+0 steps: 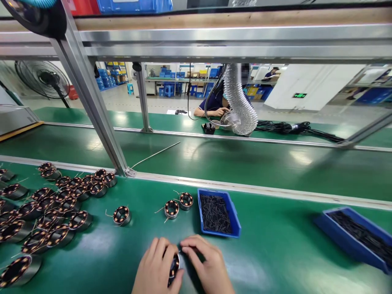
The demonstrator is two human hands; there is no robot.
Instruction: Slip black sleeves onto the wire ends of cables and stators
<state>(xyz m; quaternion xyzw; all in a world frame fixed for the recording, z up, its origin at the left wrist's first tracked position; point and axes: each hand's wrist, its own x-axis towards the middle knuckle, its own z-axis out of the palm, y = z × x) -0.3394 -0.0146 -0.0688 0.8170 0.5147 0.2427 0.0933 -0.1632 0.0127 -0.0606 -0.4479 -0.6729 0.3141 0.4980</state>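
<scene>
My left hand [156, 267] is wrapped around a motor stator [174, 267], a metal ring with copper windings inside, tilted so its opening faces right. Much of that ring hides behind the fingers. Close on its right, my right hand [206, 263] has thumb and forefinger pinched together at the stator's edge; what sits between the fingertips is too small to make out. Beyond the hands stand two more stators, one nearer [171, 209] and one farther [185, 201], with thin wire ends sticking out. Beside them is a blue bin [235, 220] of small black strips.
Many stators [49, 237] crowd the left of the green bench, and a single one [121, 215] stands apart. A second blue bin [339, 241] of black strips lies at right. A metal post [92, 85] rises behind; a co-worker [217, 106] sits across, by a ribbed duct [240, 98].
</scene>
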